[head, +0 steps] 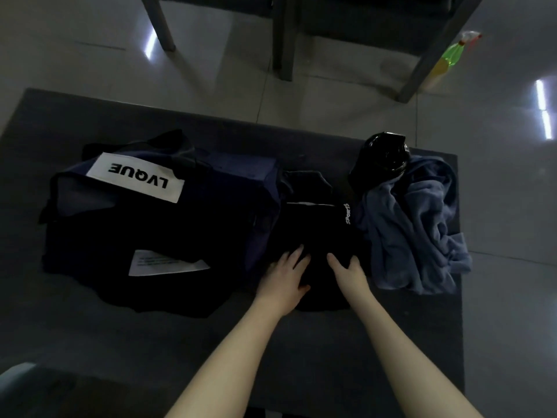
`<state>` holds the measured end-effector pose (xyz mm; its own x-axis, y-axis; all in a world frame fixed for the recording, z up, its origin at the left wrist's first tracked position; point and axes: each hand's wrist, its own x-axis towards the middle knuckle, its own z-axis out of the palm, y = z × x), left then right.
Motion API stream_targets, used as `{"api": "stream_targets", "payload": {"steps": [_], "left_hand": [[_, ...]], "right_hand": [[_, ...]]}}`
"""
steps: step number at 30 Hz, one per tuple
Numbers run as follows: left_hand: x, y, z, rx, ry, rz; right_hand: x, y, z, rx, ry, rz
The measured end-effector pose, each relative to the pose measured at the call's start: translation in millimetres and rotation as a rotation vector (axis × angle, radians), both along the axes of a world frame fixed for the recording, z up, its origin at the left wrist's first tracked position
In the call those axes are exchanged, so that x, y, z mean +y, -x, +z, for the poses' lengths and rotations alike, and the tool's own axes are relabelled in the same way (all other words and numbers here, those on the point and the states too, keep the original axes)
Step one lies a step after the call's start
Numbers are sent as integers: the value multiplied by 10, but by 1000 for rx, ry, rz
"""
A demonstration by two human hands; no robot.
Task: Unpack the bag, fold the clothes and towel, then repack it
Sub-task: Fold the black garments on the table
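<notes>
Head view.

Item: black cloth garment with white "SPORTS" lettering [319, 233], lying mid-table on the dark grey tabletop [90, 342], between bag and towel. The left hand [286, 274] and right hand [346, 271] are both pressing flat on its near part, fingers straight, gripping nothing.

Item: navy fabric duffel bag with white "LVQUE" label [168, 212], sitting at left, touching the garment.

Item: crumpled blue towel [416, 230], lying at right, with a glossy black plastic bag [382, 155] sitting just behind it.

Item: green spray bottle [452, 54], showing on the floor beyond.
</notes>
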<state>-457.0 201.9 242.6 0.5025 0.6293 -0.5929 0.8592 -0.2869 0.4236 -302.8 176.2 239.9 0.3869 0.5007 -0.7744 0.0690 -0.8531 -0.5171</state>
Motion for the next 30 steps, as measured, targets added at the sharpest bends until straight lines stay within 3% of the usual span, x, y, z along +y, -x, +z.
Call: {"api": "stream_targets", "payload": {"steps": [5, 11, 16, 21, 25, 30], "left_hand": [[-20, 34, -33, -6, 16, 16], [-11, 94, 15, -8, 66, 26], [-18, 208, 277, -54, 45, 26], [-1, 535, 648, -171, -217, 97], [177, 999, 949, -223, -479, 90], [546, 1782, 1160, 3, -642, 145]], "right_hand": [[147, -101, -94, 192, -39, -160], [203, -89, 3, 312, -67, -140], [129, -35, 253, 229, -151, -42], [114, 91, 668, -39, -197, 309], [146, 239, 1107, -197, -216, 416], [254, 508, 1595, -230, -339, 461]]}}
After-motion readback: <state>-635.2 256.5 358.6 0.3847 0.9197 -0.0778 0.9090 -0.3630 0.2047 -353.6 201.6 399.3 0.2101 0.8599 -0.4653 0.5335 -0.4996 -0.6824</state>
